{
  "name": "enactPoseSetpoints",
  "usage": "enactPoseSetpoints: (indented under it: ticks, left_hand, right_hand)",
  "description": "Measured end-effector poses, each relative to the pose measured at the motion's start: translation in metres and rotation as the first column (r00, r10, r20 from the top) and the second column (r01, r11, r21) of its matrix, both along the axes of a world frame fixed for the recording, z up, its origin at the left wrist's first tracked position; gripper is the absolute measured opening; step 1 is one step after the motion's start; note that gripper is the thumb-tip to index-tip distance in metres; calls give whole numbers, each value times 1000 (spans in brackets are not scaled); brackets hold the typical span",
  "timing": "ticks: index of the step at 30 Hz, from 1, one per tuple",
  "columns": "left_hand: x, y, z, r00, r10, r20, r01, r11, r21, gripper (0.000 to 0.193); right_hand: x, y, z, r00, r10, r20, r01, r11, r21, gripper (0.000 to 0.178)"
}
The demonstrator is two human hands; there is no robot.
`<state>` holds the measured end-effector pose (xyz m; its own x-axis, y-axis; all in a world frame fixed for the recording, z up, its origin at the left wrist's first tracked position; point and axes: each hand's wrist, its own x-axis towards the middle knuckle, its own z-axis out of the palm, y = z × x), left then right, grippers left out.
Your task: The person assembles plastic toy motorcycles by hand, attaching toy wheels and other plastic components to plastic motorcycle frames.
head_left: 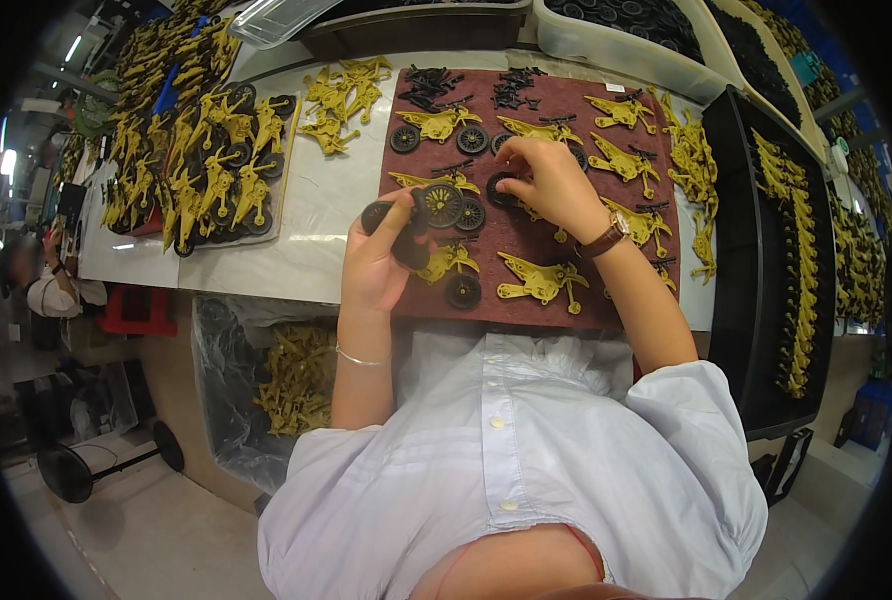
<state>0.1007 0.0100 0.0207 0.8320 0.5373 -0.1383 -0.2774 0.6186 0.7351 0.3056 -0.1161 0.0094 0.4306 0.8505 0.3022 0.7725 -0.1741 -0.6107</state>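
Observation:
My left hand (374,265) is closed round several black toy wheels; one spoked wheel (443,205) shows its face beside the thumb. Over the middle of the dark red mat (486,305), my right hand (558,185) bends its thumb and forefinger at a black wheel (499,192), beside a yellow toy motorbike body mostly hidden under the hand. Rows of yellow motorbike bodies lie on the mat, some with wheels beside or on them. One body without wheels (541,278) lies near the front edge, and a loose-looking wheel (463,291) is left of it.
Small black parts (431,88) are piled at the mat's far edge. Left stands a board stacked with wheeled yellow bikes (211,165). A black tray (741,260) with yellow pieces is on the right, a bin of black wheels (606,40) behind. Below the table sits a bag of yellow parts (296,380).

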Motion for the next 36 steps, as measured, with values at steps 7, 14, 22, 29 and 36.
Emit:
enactPoseSetpoints:
  ticks: [7, 14, 22, 29, 36]
  left_hand:
    - [2, -4, -1, 999, -20, -38, 23, 996, 89, 22]
    - [0, -7, -2, 999, -14, -49, 19, 995, 94, 23]
    - [2, -14, 5, 995, 3, -96, 8, 994, 113, 20]
    - [17, -35, 7, 990, -43, -132, 64, 985, 158, 19]
    - [14, -46, 8, 974, 14, -228, 85, 906, 415, 15]
  right_hand:
    - [5, 0, 0, 999, 3, -50, -6, 997, -73, 19]
    - [13, 1, 4, 964, 65, -260, -72, 997, -20, 17]
    - [-2, -4, 15, 987, -11, -161, 6, 1000, -27, 14]
    - [-20, -30, 36, 546, 359, -757, -265, 931, 250, 20]
    - [-9, -60, 52, 714, 81, -695, -68, 997, 46, 15]
